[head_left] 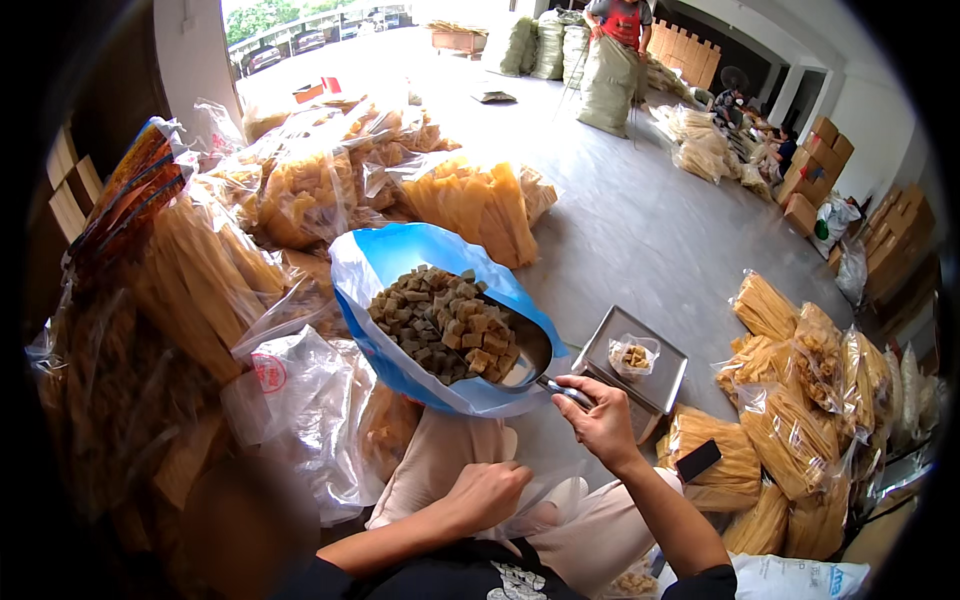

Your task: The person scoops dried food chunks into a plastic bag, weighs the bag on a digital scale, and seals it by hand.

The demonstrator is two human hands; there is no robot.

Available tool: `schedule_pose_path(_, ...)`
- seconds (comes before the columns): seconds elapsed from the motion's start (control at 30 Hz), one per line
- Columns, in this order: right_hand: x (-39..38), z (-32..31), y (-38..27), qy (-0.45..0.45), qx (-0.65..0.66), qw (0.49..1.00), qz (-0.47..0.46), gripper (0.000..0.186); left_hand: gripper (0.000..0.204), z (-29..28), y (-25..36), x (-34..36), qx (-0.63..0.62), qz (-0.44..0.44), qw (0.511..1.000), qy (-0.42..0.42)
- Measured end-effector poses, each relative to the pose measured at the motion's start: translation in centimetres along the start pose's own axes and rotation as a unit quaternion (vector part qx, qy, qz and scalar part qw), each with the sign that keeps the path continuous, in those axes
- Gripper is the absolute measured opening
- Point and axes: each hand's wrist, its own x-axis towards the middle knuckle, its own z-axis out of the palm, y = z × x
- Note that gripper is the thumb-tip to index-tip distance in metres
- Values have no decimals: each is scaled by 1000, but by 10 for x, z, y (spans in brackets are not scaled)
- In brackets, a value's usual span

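Note:
My right hand (600, 420) is closed round the handle of a metal scoop (530, 345). The scoop's bowl rests among brownish-grey cubes (440, 320) in a large blue and white bag (400, 245), which stands with its mouth wide in front of my knees. Over my lap, my left hand (490, 497) is closed, and thin clear plastic, apparently a bag (548, 492), hangs from its fingers. To the right of the scoop, a weighing scale (665, 385) with a metal platform carries a small clear bag of cubes (634, 357).
Clear bags of yellowish dried sheets (470, 205) are heaped at left, more sticks and sheets (790, 440) at right. A phone (698, 460) lies by my right knee. Farther off, a person (620, 20) stands behind a large woven sack (608, 85); cartons (815, 165) are stacked at right.

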Motion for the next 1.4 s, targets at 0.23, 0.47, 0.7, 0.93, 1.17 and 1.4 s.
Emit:
schedule_pose_path(0.23,-20,-15,-25,16,-24,1000,7,23,17,7,14,12,-29,-25,998,-41)
schedule_pose_path(0.47,-35,-34,-49,-4,-36,999,35,21,17,15,11,12,-20,-46,998,-49)
schedule_pose_path(0.7,-39,-32,-46,4,-35,999,22,22,18,18,10,13,-24,-53,998,-36)
schedule_pose_path(0.93,-60,-38,-34,32,0,999,27,21,17,8,-2,18,-73,-86,993,27)
schedule_pose_path(1.17,-104,-65,-38,112,22,993,30,23,19,6,-20,43,-169,-172,969,50)
schedule_pose_path(1.4,-177,-100,-21,193,-50,977,71,23,11,8,-18,77,-150,-104,973,143)
